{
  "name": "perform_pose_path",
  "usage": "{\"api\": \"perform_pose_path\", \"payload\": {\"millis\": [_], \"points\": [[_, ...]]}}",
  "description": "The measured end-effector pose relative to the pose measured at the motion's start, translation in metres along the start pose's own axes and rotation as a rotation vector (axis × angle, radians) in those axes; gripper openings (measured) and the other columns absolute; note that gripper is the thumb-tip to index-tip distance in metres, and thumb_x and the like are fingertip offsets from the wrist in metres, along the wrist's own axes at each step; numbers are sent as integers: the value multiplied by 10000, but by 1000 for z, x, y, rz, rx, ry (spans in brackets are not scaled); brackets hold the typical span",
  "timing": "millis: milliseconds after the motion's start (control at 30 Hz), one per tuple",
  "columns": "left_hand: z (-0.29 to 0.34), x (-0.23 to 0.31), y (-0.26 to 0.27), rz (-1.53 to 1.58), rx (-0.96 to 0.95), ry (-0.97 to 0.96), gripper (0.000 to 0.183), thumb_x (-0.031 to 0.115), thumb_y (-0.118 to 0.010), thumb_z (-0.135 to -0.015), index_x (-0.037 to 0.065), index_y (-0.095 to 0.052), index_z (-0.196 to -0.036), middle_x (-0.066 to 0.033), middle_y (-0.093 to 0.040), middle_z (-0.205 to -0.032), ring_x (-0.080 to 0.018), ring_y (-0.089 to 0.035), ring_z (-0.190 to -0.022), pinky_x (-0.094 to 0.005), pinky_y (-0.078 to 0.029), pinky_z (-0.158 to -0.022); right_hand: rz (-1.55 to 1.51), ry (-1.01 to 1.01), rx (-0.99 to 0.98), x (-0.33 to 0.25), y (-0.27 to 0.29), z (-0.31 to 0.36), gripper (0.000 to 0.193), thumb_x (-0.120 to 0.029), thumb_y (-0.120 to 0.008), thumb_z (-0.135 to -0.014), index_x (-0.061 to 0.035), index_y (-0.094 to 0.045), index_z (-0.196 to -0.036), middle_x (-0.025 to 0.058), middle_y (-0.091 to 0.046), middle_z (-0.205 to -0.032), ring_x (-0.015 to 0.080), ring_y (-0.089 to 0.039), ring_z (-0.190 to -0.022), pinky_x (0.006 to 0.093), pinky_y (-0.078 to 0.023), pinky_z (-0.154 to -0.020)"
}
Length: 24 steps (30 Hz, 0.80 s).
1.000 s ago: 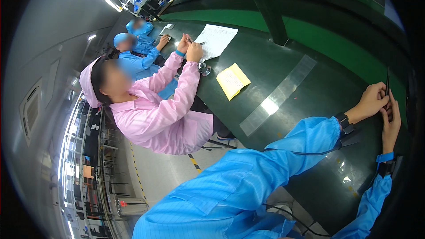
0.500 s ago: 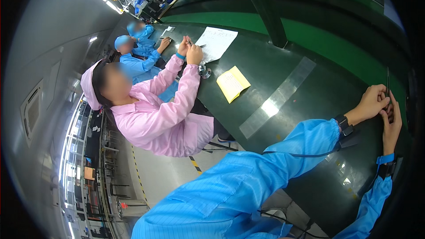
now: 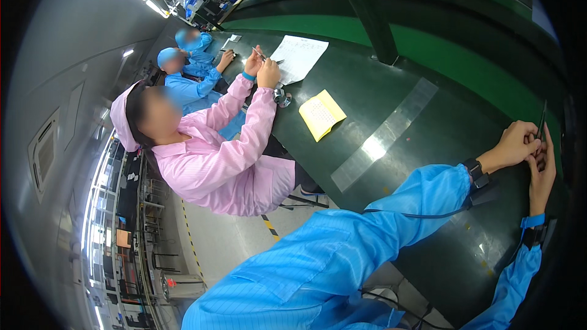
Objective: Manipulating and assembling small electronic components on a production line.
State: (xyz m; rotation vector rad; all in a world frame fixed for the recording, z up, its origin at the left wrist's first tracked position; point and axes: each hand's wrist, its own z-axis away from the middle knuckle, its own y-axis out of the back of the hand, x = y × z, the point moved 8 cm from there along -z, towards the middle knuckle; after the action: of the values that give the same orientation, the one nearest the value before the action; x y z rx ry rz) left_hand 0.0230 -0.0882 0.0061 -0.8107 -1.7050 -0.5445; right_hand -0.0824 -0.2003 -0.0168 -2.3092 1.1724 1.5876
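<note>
At the right side, my left hand (image 3: 515,144) and my right hand (image 3: 542,171) meet over the green tabletop (image 3: 422,134). Between their fingers is a slim dark pointed tool (image 3: 542,117), tip upward and away from me. The fingers of my left hand are pinched at its lower part. My right hand lies against it, one finger stretched along its side and the others curled at its base. The tool's lower end is hidden by the fingers, so its exact kind cannot be told.
A person in pink (image 3: 214,153) sits at the left, holding a thin tool near a written sheet (image 3: 302,58). A yellow paper (image 3: 322,115) and a clear tape strip (image 3: 385,134) lie on the table. A dark green post (image 3: 367,18) rises at the far edge. A cable (image 3: 422,214) runs along my left sleeve.
The dark tool has tilted, its tip shifting to the right and slightly lower. My fingers have shifted a little around it. The person in pink has changed the angle of their tool.
</note>
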Motion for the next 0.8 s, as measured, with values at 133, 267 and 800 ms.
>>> {"api": "perform_pose_path", "payload": {"millis": [133,267,800], "points": [[-1,2,-5,0,-3,-3,125,74,-670,-866,-17,-628,-793,-55,-643,-622,-97,-614,-533,-261,-449,-515,33,8,6,0,4,0,741,81,-656,-836,-142,-450,-1512,-30,-522,-977,61,-427,-754,195,-398,-696],[-1,2,-2,-2,-1,11,173,96,-643,-903,-4,-612,-765,-51,-651,-627,-94,-610,-532,-261,-446,-513,3,5,7,-9,-1,-1,725,82,-660,-825,-125,-475,-1495,-31,-517,-974,60,-417,-753,195,-386,-687],[4,4,-3,85,-51,62,119,90,-636,-921,-25,-662,-916,-29,-637,-634,-59,-563,-518,-228,-430,-486,53,15,26,-19,-2,1,802,15,-795,-704,-107,-525,-1450,-40,-564,-950,55,-387,-680,204,-349,-617]]}}
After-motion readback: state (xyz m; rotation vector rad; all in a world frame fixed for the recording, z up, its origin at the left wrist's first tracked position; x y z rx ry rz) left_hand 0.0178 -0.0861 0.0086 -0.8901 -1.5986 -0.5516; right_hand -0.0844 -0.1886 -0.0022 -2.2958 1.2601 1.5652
